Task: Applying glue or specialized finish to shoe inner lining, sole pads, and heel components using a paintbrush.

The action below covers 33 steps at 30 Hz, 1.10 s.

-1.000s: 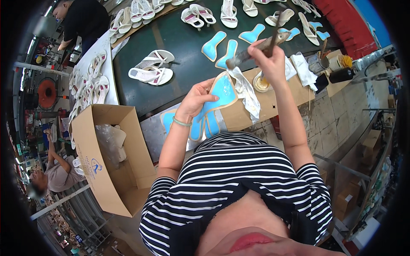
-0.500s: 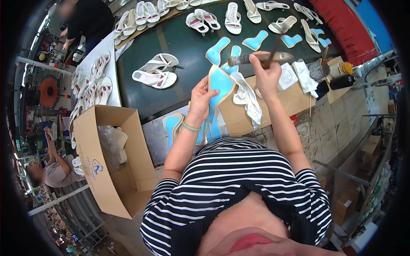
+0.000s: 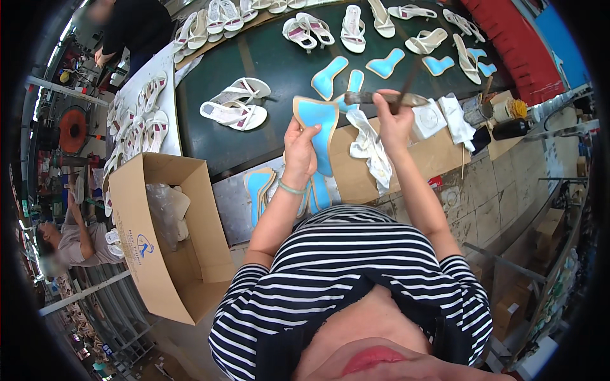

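Observation:
My left hand [image 3: 300, 151] grips a sandal insole [image 3: 325, 132], blue with a tan border, thumb on its blue face and wide end up. My right hand [image 3: 395, 127] is closed round a worn flat brush [image 3: 412, 100], its bristle end pointing left, close to the insole's upper right. A thin dark stick [image 3: 412, 75] also passes through that hand; it is blurred. Beyond my hands, several more blue insoles [image 3: 329, 75] lie on the green surface. Others [image 3: 257, 185] are stacked beside my left wrist. Below the brush lies a crumpled white cloth [image 3: 367, 149] on cardboard.
White sandals [image 3: 236, 114] stand on the green belt-like surface [image 3: 273, 70], with more along its far and left sides. An open cardboard box [image 3: 206, 254] is at my left. A tin [image 3: 476, 111] and a dark bottle [image 3: 510, 129] stand at right. Two people work at far left.
The insole in my left hand has turned, its wide end swinging left and its narrow end right. My right hand and the brush have shifted slightly down.

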Each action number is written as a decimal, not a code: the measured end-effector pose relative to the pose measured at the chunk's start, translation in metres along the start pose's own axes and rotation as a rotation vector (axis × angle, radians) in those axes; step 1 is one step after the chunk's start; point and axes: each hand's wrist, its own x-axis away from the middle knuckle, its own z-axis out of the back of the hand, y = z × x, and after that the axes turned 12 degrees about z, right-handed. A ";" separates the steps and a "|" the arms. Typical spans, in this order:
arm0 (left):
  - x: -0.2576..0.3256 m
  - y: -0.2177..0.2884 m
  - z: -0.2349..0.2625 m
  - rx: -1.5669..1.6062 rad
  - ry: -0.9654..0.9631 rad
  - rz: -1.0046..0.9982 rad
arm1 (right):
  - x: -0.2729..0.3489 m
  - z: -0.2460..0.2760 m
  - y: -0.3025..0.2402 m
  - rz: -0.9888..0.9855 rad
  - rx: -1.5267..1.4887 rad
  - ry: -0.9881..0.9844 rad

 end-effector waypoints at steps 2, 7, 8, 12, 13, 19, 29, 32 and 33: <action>0.006 0.003 -0.003 -0.013 0.044 0.040 | 0.002 -0.002 -0.014 -0.047 -0.142 0.063; 0.006 0.005 0.001 0.041 -0.035 0.085 | 0.014 0.009 0.005 -0.089 0.004 -0.046; 0.003 0.006 0.001 0.052 -0.034 0.088 | 0.009 0.012 0.002 -0.108 -0.047 -0.006; 0.008 0.007 -0.002 0.015 -0.040 0.113 | 0.008 0.000 -0.027 0.038 -0.098 -0.120; 0.009 0.006 -0.002 0.020 -0.059 0.125 | 0.010 -0.002 -0.030 0.085 -0.110 -0.188; 0.008 0.013 0.001 -0.043 -0.070 0.148 | -0.042 0.030 -0.009 -0.202 -0.206 -0.072; -0.003 0.018 0.038 -0.070 -0.071 0.259 | -0.013 0.035 -0.035 -0.231 -0.303 -0.418; 0.002 0.023 0.028 -0.078 -0.147 0.282 | -0.005 0.022 -0.060 -0.181 -0.303 -0.665; 0.005 0.024 0.024 -0.081 -0.170 0.307 | -0.005 0.019 -0.057 -0.095 -0.262 -0.713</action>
